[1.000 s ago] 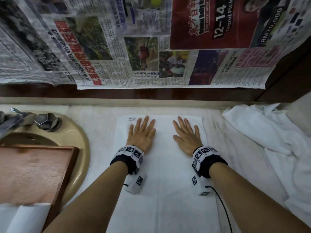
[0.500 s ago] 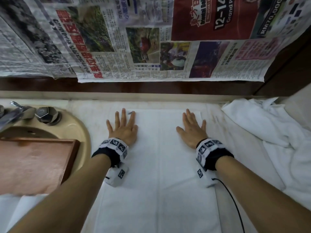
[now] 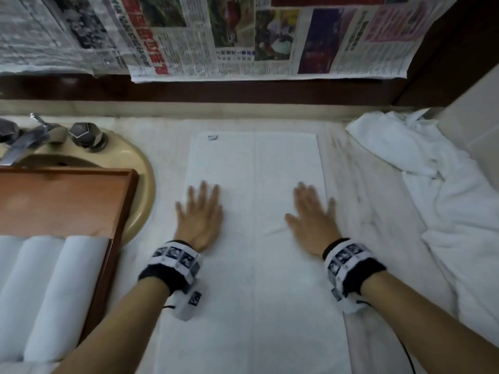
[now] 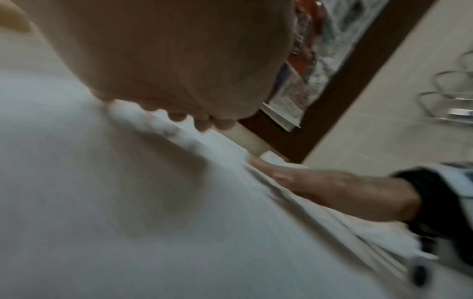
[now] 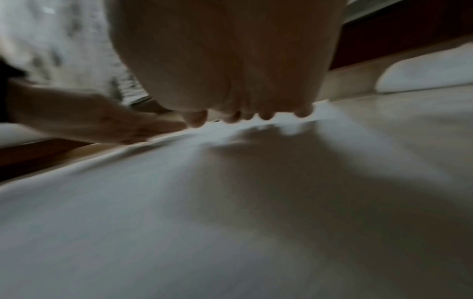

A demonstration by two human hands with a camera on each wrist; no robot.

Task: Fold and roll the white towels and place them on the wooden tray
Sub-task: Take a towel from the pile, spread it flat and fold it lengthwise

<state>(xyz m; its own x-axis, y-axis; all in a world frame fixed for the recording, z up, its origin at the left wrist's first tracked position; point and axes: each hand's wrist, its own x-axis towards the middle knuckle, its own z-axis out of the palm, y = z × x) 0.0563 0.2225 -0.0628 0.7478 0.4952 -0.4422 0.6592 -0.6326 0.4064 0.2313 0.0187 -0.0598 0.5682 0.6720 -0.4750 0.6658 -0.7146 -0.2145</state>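
Observation:
A white towel [image 3: 253, 265] lies flat and folded lengthwise on the counter, a crease running down its middle. My left hand [image 3: 201, 214] presses flat on its left half with fingers spread, and my right hand [image 3: 313, 214] presses flat on its right half. Both look blurred. In the left wrist view the left hand [image 4: 163, 60] hovers low over the towel [image 4: 128, 202] with the right hand [image 4: 320, 192] beyond it. The wooden tray [image 3: 62, 206] sits over the sink at left, holding rolled white towels [image 3: 51, 292] at its near end.
A heap of loose white towels [image 3: 445, 206] fills the right side of the counter. The beige sink [image 3: 140, 171] and its metal taps [image 3: 54, 133] are at the left. Newspaper sheets [image 3: 243, 36] hang on the wall behind.
Both hands have slid apart and back towards me along the towel, from its far end to its middle. The head view has tilted down, showing the rolled towels on the tray.

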